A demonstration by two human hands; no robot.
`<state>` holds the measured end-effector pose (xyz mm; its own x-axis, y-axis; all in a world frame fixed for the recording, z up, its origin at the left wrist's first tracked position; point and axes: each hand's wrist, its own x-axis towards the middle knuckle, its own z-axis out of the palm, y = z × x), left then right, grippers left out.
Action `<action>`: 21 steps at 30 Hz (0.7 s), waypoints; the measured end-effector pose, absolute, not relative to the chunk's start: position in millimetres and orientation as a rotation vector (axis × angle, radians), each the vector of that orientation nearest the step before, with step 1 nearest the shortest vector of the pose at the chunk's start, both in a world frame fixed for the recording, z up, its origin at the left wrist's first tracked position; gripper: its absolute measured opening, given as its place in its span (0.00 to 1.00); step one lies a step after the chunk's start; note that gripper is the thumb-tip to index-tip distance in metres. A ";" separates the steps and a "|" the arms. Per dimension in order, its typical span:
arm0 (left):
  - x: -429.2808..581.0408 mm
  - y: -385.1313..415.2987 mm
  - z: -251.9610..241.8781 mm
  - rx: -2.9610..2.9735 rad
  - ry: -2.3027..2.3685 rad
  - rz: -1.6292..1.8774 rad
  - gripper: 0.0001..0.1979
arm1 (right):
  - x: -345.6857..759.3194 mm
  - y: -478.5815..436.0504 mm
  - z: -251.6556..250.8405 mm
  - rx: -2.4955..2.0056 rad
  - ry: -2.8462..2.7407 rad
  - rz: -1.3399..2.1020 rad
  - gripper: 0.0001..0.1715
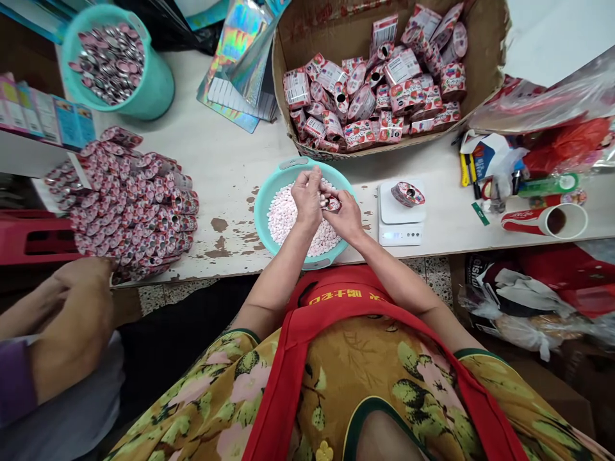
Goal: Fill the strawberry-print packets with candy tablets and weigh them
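Observation:
Over a turquoise basin [262, 214] of small pale pink candies [283, 214], both hands are close together. My right hand [344, 214] is wrapped round a small strawberry-print packet [332, 203]. Beside it my left hand [307, 195] is closed, fingers together at the packet's opening, with a few pale candies showing between the hands. To the right, a white scale [401, 234] with a lit display bears another strawberry-print packet [408, 193]. Behind the basin stands a cardboard box [485, 38] holding several such packets.
Stacked packets [139, 205] stand at the left, below a turquoise bucket [158, 83] of small lids. Another person's arms [72, 320] are at the lower left. A paper cup [542, 221], cutters and plastic bags lie at the right.

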<state>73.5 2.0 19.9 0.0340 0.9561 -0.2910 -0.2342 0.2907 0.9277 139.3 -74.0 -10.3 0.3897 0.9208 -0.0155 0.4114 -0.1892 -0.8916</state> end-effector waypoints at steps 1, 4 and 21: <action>74.3 1.3 20.0 0.819 1.167 1.092 0.23 | 138.8 -73.8 -10.9 -1.784 -1.165 0.734 0.18; 75.8 -0.5 21.5 0.782 1.185 1.144 0.22 | 138.3 -74.1 -12.4 -1.748 -1.171 0.746 0.19; 78.0 -14.2 42.0 0.769 1.091 1.089 0.18 | 143.6 -86.9 -29.3 -1.394 -0.933 0.881 0.22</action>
